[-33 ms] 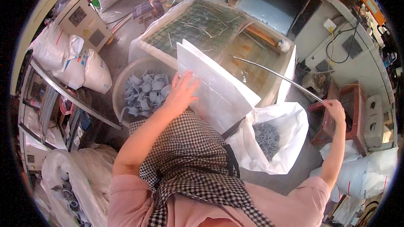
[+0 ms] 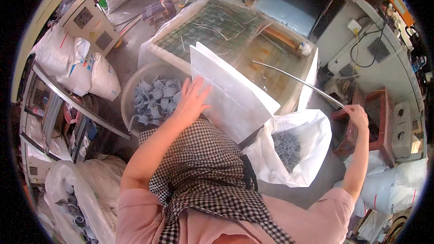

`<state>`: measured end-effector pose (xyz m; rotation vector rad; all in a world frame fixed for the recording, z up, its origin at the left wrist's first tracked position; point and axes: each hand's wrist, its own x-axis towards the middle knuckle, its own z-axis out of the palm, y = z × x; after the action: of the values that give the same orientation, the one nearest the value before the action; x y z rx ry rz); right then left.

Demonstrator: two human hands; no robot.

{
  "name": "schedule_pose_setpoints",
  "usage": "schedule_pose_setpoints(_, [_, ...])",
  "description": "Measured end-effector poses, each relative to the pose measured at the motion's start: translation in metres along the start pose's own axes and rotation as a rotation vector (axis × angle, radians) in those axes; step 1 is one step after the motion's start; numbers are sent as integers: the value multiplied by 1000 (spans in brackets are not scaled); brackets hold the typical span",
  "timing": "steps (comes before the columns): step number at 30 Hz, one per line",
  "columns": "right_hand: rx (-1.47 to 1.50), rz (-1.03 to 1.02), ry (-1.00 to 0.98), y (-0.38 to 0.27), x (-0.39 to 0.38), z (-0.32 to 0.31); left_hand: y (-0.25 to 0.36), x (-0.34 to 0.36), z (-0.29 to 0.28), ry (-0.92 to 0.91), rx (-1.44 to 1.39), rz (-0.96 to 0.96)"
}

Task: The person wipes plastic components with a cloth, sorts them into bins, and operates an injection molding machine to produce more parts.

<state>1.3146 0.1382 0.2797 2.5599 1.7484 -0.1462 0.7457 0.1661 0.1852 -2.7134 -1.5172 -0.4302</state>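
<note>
My right hand [image 2: 357, 116], out to the right, is closed round the end of a long thin metal rod [image 2: 304, 82]. The rod's slightly bent far end reaches over the murky water in the right half of a white-rimmed tank [image 2: 309, 77]. My left hand [image 2: 192, 99] has its fingers spread beside a white sheet-like board [image 2: 228, 99]. Its fingertips overlap the board's left edge, though firm contact is hard to judge. The board leans between my lap and the tank. To the left of that hand stands a round tub [image 2: 128, 92] holding grey curved plastic parts [image 2: 156, 95].
An open white sack [image 2: 316, 153] of thin grey pieces stands by my right side. Green netting [image 2: 203, 29] and pale strips lie in the tank's left half. Full sacks [image 2: 104, 77] and a metal rack [image 2: 81, 104] are leftward. A reddish stool [image 2: 382, 122] stands at right.
My right hand has shifted slightly left and up, and the rod's far end has moved a little to the right. My left hand has shifted slightly left beside the board.
</note>
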Motion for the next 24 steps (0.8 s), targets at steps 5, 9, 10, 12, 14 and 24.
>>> schedule_pose_setpoints(5, [20, 39, -8, -49, 15, 20, -6, -34, -11, 13, 40, -68])
schedule_pose_setpoints(9, [10, 4, 113, -32, 0, -11, -30, -76, -44, 33, 94, -227])
schedule_pose_setpoints(10, [21, -20, 131, -27, -8, -27, -41, -92, -49, 49, 117, -283])
schedule_pose_setpoints(12, [-14, 0, 128, 7, -17, -54, -66, -123, -50, 93, 165, -382])
schedule_pose_setpoints(14, [23, 45, 34, 31, -27, -69, -80, -150, -54, 104, 208, -462])
schedule_pose_setpoints(24, [504, -154, -107, 74, 42, 21, -113, -281, -20, -54, 222, -918])
